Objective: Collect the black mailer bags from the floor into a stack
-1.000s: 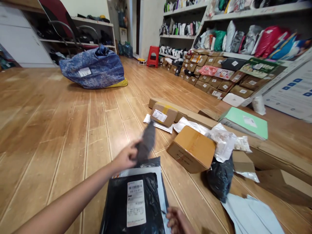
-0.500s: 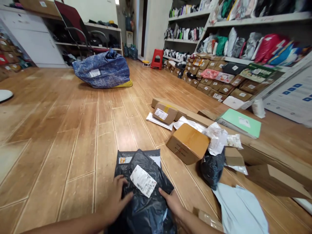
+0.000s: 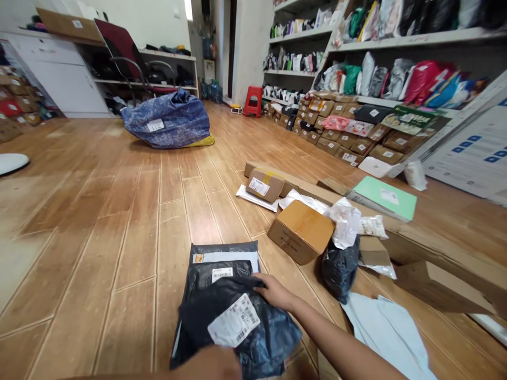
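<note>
A crumpled black plastic parcel [image 3: 273, 332] with a white barcode label [image 3: 233, 320] lies turned on top of a pile of packages on the floor. My right hand [image 3: 275, 291] pinches its upper right edge, thumb and fingers closed on the plastic. My left hand [image 3: 212, 363] is at the bottom of the view by the parcel's lower left part; motion smears it and its fingers do not show. Beneath, another black mailer [image 3: 196, 274] with a small label and a grey-and-white mailer [image 3: 225, 247] stick out at the top.
To the right lie a brown carton [image 3: 299, 235], a round black bag [image 3: 339, 272], a pale blue mailer [image 3: 386, 332] and a green box [image 3: 386, 196]. A blue woven sack [image 3: 170, 119] sits farther off. Shelves of parcels [image 3: 376, 45] stand at the back right.
The labelled black parcel has turned and shifted down toward me, uncovering the mailer labels beneath. My right hand has moved up to its top edge; my left hand has dropped to the bottom.
</note>
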Action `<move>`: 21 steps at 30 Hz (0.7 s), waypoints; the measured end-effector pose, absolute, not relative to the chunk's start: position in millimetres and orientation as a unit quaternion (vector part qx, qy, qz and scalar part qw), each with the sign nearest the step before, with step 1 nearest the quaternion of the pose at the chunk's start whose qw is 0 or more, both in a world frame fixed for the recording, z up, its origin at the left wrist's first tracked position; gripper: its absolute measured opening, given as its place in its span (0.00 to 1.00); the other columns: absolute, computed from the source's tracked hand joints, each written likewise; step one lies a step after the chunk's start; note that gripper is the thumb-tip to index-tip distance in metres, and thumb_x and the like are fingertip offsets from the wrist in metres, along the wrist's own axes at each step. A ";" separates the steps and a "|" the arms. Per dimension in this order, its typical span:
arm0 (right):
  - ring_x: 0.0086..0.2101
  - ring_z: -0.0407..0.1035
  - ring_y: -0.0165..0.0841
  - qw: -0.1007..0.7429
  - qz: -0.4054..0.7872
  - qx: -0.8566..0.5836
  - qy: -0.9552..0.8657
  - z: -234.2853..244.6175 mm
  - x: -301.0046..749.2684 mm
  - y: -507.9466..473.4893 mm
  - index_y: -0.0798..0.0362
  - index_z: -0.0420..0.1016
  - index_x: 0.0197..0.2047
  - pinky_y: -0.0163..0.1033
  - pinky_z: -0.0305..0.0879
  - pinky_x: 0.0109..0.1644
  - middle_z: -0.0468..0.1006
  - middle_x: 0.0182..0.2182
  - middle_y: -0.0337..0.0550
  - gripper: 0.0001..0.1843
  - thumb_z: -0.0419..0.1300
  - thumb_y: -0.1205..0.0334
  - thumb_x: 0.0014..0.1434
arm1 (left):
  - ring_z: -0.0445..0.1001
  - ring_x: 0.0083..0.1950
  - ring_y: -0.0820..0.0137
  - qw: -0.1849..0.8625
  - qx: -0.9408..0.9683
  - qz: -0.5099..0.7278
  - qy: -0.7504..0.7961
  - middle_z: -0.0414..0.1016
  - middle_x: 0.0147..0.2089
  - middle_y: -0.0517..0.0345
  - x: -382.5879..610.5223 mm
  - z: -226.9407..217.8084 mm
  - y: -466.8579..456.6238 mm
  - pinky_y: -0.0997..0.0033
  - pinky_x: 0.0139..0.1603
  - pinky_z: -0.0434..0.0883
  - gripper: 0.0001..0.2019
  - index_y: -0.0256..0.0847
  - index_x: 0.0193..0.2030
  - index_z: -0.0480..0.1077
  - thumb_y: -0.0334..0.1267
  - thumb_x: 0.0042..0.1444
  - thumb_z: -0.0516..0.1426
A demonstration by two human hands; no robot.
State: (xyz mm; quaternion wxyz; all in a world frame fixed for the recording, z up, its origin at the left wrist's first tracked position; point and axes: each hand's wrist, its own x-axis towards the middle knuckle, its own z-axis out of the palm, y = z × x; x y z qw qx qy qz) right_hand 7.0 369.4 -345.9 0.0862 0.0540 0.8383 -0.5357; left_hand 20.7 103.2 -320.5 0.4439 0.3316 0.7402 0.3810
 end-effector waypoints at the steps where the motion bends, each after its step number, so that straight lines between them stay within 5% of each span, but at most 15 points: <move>1: 0.37 0.73 0.40 0.085 -0.521 0.018 0.849 -339.8 -8.0 358.1 0.50 0.76 0.29 0.44 0.68 0.46 0.80 0.30 0.40 0.09 0.58 0.68 0.43 | 0.69 0.58 0.56 0.400 0.338 0.364 0.771 0.72 0.55 0.55 9.4 -315.8 109.0 0.54 0.61 0.64 0.09 0.49 0.36 0.74 0.35 0.45 0.59; 3: 0.41 0.71 0.40 0.039 -0.483 -0.007 0.875 -330.2 -31.0 335.2 0.49 0.76 0.34 0.46 0.65 0.51 0.79 0.36 0.42 0.12 0.58 0.70 0.45 | 0.57 0.66 0.52 0.279 0.324 0.285 0.858 0.58 0.66 0.48 -16.0 -313.5 115.9 0.50 0.68 0.51 0.16 0.44 0.43 0.72 0.32 0.44 0.58; 5: 0.49 0.64 0.44 -0.038 -0.441 0.014 0.896 -325.5 -38.6 319.0 0.51 0.73 0.42 0.52 0.57 0.58 0.75 0.45 0.49 0.13 0.56 0.67 0.53 | 0.51 0.67 0.48 0.237 0.232 0.230 0.915 0.50 0.67 0.39 -35.8 -322.3 114.1 0.51 0.68 0.49 0.19 0.39 0.43 0.69 0.33 0.41 0.60; 8: 0.47 0.61 0.47 -0.102 -0.392 0.021 0.914 -333.6 -15.9 315.0 0.55 0.69 0.43 0.57 0.58 0.53 0.71 0.43 0.56 0.11 0.50 0.62 0.59 | 0.62 0.59 0.52 0.287 0.100 0.232 0.924 0.59 0.54 0.40 -45.8 -347.2 100.4 0.58 0.61 0.59 0.21 0.36 0.45 0.64 0.38 0.43 0.60; 12: 0.36 0.64 0.42 -0.068 -0.349 -0.101 0.929 -375.7 51.8 326.9 0.51 0.68 0.34 0.50 0.65 0.41 0.71 0.33 0.46 0.07 0.58 0.58 0.52 | 0.67 0.53 0.63 0.310 0.095 0.265 0.908 0.63 0.48 0.50 -38.5 -371.3 87.9 0.67 0.58 0.62 0.20 0.38 0.47 0.60 0.40 0.47 0.58; 15: 0.40 0.66 0.44 -0.101 -0.400 0.135 0.901 -409.5 95.6 324.5 0.52 0.63 0.39 0.52 0.67 0.46 0.70 0.37 0.50 0.18 0.60 0.49 0.51 | 0.67 0.55 0.62 0.310 0.067 0.261 0.912 0.64 0.49 0.49 -33.9 -377.7 90.4 0.66 0.58 0.62 0.22 0.38 0.48 0.59 0.40 0.46 0.58; 17: 0.43 0.68 0.47 -0.041 -0.483 0.257 0.836 -422.5 111.2 316.0 0.54 0.62 0.43 0.53 0.66 0.50 0.72 0.40 0.53 0.27 0.60 0.42 0.49 | 0.66 0.56 0.58 0.307 0.038 0.244 0.919 0.65 0.49 0.46 -32.0 -380.6 93.5 0.61 0.59 0.61 0.24 0.36 0.50 0.59 0.41 0.46 0.57; 21: 0.49 0.68 0.45 0.129 -0.599 0.200 0.765 -433.1 111.2 295.6 0.54 0.67 0.47 0.47 0.63 0.55 0.75 0.46 0.52 0.30 0.62 0.43 0.47 | 0.60 0.62 0.46 0.254 -0.026 0.275 0.927 0.59 0.56 0.34 -30.2 -388.6 93.9 0.52 0.62 0.58 0.41 0.31 0.60 0.51 0.50 0.42 0.57</move>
